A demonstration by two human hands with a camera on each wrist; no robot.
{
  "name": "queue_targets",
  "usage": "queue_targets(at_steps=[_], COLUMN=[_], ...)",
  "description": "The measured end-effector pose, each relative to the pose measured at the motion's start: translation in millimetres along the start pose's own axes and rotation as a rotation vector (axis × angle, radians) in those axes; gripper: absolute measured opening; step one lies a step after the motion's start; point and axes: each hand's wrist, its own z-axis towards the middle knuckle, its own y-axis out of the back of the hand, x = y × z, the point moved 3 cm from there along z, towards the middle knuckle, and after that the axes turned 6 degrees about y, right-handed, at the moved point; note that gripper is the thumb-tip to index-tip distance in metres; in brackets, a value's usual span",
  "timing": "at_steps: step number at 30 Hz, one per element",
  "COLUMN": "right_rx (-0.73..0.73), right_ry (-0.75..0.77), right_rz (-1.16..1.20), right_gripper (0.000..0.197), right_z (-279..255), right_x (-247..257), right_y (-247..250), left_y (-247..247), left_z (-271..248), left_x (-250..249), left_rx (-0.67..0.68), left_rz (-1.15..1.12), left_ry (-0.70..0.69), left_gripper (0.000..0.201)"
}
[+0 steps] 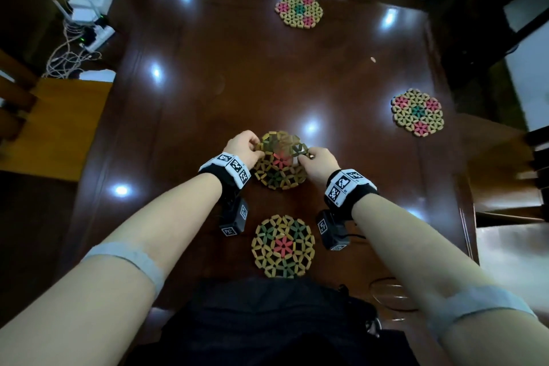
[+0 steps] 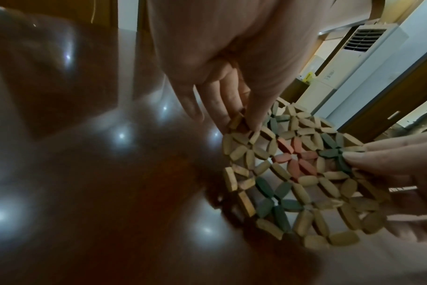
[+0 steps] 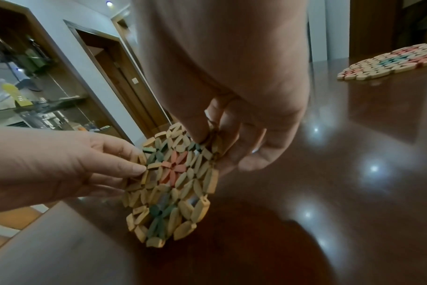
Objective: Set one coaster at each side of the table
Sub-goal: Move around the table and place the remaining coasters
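Note:
Four woven wooden coasters with pink and green flower patterns are in view. One coaster (image 1: 298, 10) lies at the far side of the dark table (image 1: 208, 83), one (image 1: 417, 112) (image 3: 390, 63) at the right side, and one (image 1: 282, 246) at the near edge. The fourth coaster (image 1: 279, 166) (image 2: 297, 173) (image 3: 176, 183) is tilted above the table's middle. My left hand (image 1: 255, 149) (image 2: 232, 119) pinches its left edge and my right hand (image 1: 306, 157) (image 3: 222, 150) pinches its right edge.
A small tan object (image 1: 373, 59) lies on the table toward the far right. A clear glass rim (image 1: 389, 294) sits at the near right corner. Wooden chairs stand at the left (image 1: 59, 128) and right (image 1: 505, 172). A router and cables (image 1: 86, 18) lie on the floor, far left.

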Motion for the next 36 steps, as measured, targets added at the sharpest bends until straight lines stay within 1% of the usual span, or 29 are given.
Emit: queue_targets(at_steps=[2,5,10,16,19,21,23,26,29,32,36], right_rx=[-0.001,-0.003,0.024,0.073,0.083,0.083,0.093,0.099,0.097,0.113,0.103], right_ry=[0.023,0.017,0.018,0.021,0.041,0.053,0.073,0.063,0.069,0.087,0.078], right_rz=[-0.002,0.034,0.075,0.056,0.062,0.053,0.044,0.064,0.082,0.098,0.124], right_gripper=[0.020,0.022,0.026,0.028,0.028,0.025,0.019,0.017,0.018,0.020,0.025], right_z=[-16,-40,-78,-119,-133,-140,-147,-157,-164,-171,-174], right_x=[-1,-6,-14,4,26,44,65,98,138,174,206], right_y=[-3,-14,-47,-91,-118,-140,-167,-215,-270,-322,-363], left_y=[4,4,6,29,52,70,92,129,170,203,235], left_z=[-17,-46,-91,-125,-134,-137,-138,-142,-143,-145,-138], left_x=[6,22,62,108,135,156,182,228,281,336,375], left_rx=[0.004,0.013,0.014,0.007,-0.025,-0.034,-0.034,-0.030,-0.046,-0.064,-0.063], left_rz=[-0.001,0.005,-0.030,-0.031,-0.044,-0.060,-0.070,-0.067,-0.046,-0.035,-0.043], left_ry=[-0.009,-0.033,-0.001,0.014,0.021,0.020,0.011,0.004,0.010,0.051,0.056], left_gripper=[0.026,0.023,0.029,0.037,0.037,0.035,0.035,0.032,0.031,0.032,0.034])
